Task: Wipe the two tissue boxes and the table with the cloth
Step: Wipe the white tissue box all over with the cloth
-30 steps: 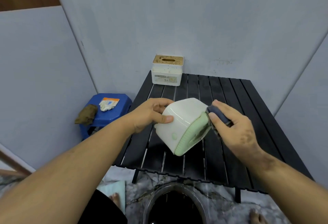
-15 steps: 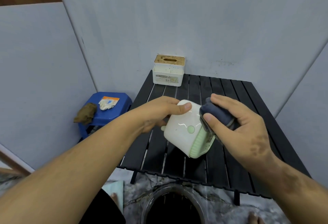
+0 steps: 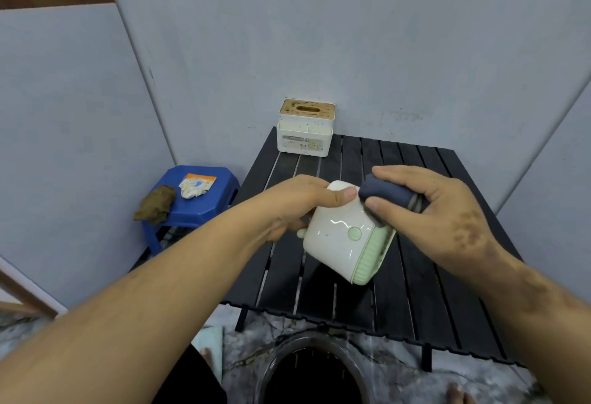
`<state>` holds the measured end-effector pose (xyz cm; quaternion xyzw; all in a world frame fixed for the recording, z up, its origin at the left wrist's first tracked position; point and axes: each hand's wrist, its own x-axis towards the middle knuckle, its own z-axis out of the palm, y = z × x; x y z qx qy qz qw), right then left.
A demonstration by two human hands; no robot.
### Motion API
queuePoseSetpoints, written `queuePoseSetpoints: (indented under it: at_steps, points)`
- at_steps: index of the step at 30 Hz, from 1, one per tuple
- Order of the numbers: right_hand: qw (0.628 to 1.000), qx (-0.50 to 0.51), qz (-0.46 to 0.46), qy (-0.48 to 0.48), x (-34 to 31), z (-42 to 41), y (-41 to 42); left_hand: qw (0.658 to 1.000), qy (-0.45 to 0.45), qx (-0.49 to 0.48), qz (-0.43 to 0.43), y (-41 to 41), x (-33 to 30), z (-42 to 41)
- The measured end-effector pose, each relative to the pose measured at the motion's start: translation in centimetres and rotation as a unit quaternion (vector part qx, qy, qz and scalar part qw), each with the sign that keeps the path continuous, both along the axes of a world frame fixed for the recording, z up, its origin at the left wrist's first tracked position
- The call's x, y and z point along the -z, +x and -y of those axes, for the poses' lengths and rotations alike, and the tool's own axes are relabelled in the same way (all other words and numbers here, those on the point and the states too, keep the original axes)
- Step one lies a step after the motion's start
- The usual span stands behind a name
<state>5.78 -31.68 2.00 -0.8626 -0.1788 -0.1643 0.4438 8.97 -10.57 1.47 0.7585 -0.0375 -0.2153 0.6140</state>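
Two hands on one job, head view: my left hand [image 3: 300,203] grips the white-and-green tissue box [image 3: 347,237] off the slatted table [image 3: 447,291], tilted so its upper face meets the cloth [image 3: 385,194] bunched in my right hand [image 3: 428,208]. Its green base points down-right toward my right wrist, long axis slanting. Second box [image 3: 305,128] stands upright well beyond both hands.

White tissue box with green base [image 3: 347,237] tilted, held above black slatted table [image 3: 415,291] mid area. Dark blue cloth [image 3: 385,194], bunched, pressed on its upper right edge. Second white box, speckled wooden lid [image 3: 305,128], upright at far left table corner.
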Motion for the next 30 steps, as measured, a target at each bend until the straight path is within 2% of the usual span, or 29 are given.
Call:
queuePoseSetpoints:
  at_steps: [2,4,8,12,15,17,19,21,23,25,27,28,30]
  points:
    - [0.999,0.014,-0.023,0.020,-0.1,0.2,-0.1,1.000,0.001,-0.022,-0.013,0.2,0.1,-0.2]
    - [1.000,0.018,-0.014,-0.004,-0.2,0.0,-0.2,0.999,-0.005,-0.043,-0.029,0.2,0.3,-0.2]
    - [0.989,0.001,0.057,-0.140,-0.3,-1.5,-0.9,0.994,-0.045,-0.067,-0.068,0.3,0.5,-0.3]
    - [0.950,-0.008,0.145,-0.278,1.2,-3.6,-2.3,0.994,-0.051,-0.044,-0.083,0.3,0.4,-0.7]
    - [0.912,-0.078,0.209,-0.343,2.2,-4.5,-2.7,0.995,-0.044,-0.032,-0.082,0.4,0.3,-0.7]
    - [0.926,-0.075,0.202,-0.310,1.9,-3.8,-1.8,0.995,-0.041,-0.031,-0.088,0.5,0.2,-0.6]
    - [0.958,-0.017,0.152,-0.243,1.1,-2.7,-1.0,0.994,-0.041,-0.030,-0.096,0.6,0.2,-0.5]
    - [0.966,0.027,0.135,-0.221,0.8,-2.5,-1.2,0.993,-0.044,-0.036,-0.100,0.7,0.3,-0.3]
    - [0.944,0.017,0.189,-0.271,2.1,-3.6,-2.4,0.993,-0.044,-0.038,-0.104,0.7,0.2,-0.2]
    - [0.904,-0.042,0.238,-0.354,4.0,-4.9,-3.9,0.993,-0.040,-0.036,-0.106,0.6,0.1,-0.3]
    - [0.886,-0.075,0.269,-0.370,4.6,-4.7,-3.8,0.993,-0.038,-0.032,-0.109,0.7,0.0,-0.4]
    - [0.900,-0.071,0.267,-0.336,4.2,-4.2,-3.3,0.993,-0.039,-0.029,-0.110,0.8,0.1,-0.5]
    - [0.957,-0.028,0.203,-0.206,2.4,-2.9,-2.2,0.993,-0.044,-0.027,-0.110,0.9,0.3,-0.7]
